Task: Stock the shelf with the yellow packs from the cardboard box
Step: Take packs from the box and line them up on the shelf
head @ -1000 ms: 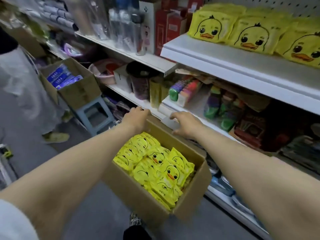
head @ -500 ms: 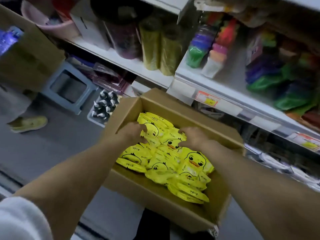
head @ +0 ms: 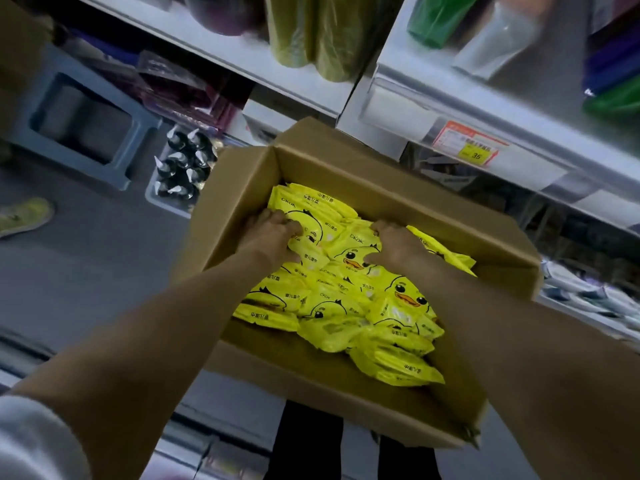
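Observation:
An open cardboard box point(head: 349, 386) sits in front of me, holding several yellow packs point(head: 349, 292) printed with a duck face. Both my hands are inside the box at its far end. My left hand point(head: 272, 233) has its fingers curled over a yellow pack point(head: 311, 233) near the left wall. My right hand point(head: 394, 242) presses on and grips the edge of another yellow pack point(head: 356, 251) in the middle. The packs lie loosely piled, some flat, some on edge.
White shelf edges point(head: 460, 116) with a price tag point(head: 467, 145) run just beyond the box. Yellow-green rolls point(head: 311, 32) and coloured bottles stand on them. A blue stool point(head: 79, 119) and a tray of small dark bottles point(head: 183, 164) sit on the floor at left, near a shoe point(head: 24, 214).
My hands left the box's far rim and went down into the packs. My view tilted downward and closer, so the upper shelf with yellow packs is out of sight.

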The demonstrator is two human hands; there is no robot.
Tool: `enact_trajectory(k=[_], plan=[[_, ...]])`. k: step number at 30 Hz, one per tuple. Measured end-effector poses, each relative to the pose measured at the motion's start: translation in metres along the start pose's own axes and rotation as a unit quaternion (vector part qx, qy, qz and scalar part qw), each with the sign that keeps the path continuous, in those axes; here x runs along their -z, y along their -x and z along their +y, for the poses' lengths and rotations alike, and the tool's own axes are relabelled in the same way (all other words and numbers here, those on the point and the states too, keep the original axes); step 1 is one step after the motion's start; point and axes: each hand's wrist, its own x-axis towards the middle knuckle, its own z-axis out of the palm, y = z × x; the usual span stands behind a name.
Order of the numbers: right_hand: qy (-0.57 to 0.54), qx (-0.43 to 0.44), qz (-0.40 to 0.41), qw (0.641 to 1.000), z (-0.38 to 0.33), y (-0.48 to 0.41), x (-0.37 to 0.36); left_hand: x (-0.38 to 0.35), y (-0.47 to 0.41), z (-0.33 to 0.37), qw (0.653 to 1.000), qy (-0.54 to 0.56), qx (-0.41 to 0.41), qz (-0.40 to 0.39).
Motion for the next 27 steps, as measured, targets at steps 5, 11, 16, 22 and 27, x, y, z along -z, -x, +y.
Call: enact_trajectory(k=[5,11,16,22,27], plan=[[0.023,-0.013,0.021,0.999,-0.008,-0.003,-0.012,-0.006,-0.001,-0.001,1.000,0.002,0.000,-0.009],[0.027,-0.011,0.047,0.998,-0.007,0.004,-0.016,-0.010,-0.001,0.000,1.000,-0.025,0.000,0.001],[-0.018,0.018,0.051,0.998,-0.002,0.020,-0.014,-0.010,0.004,0.014,0.987,-0.152,-0.032,0.052],[-0.115,0.058,0.062,0.990,0.006,0.046,-0.002,0.015,0.020,0.014,0.999,0.021,-0.040,0.009],[-0.129,0.058,0.067,0.988,0.021,0.065,0.015,0.038,0.038,0.021,0.984,0.167,-0.036,0.046]])
